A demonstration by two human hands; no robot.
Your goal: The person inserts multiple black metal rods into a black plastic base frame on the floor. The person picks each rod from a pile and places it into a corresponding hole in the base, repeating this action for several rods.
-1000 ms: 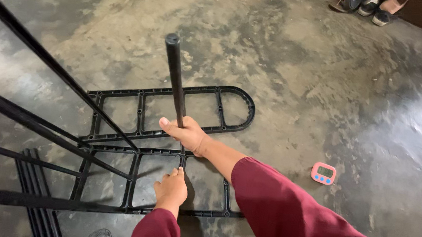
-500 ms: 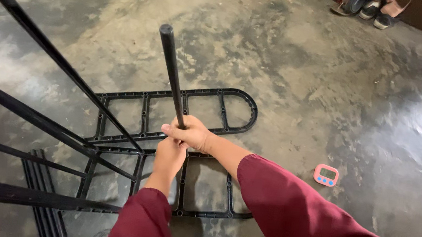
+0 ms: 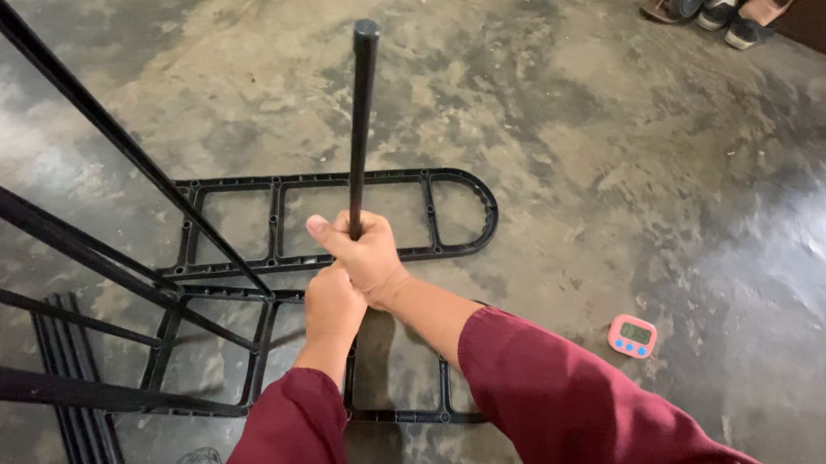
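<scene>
A black pole (image 3: 359, 120) stands nearly upright over a flat black plastic shelf frame (image 3: 231, 296) on the concrete floor. My right hand (image 3: 360, 250) is wrapped around the pole's lower part. Just below it, my left hand (image 3: 331, 306) grips the same pole. Both arms wear dark red sleeves. A second black frame with a rounded end (image 3: 454, 206) lies flat just beyond the first.
Several long black poles (image 3: 70, 97) rise slanting from the frame towards the left edge. A bundle of loose black poles (image 3: 75, 402) lies on the floor at lower left. A small pink timer (image 3: 632, 336) sits to the right. Shoes (image 3: 716, 5) show at top right.
My left hand lifted off the frame and closed around the pole under my right hand. The pole has swung from a lean to nearly upright.
</scene>
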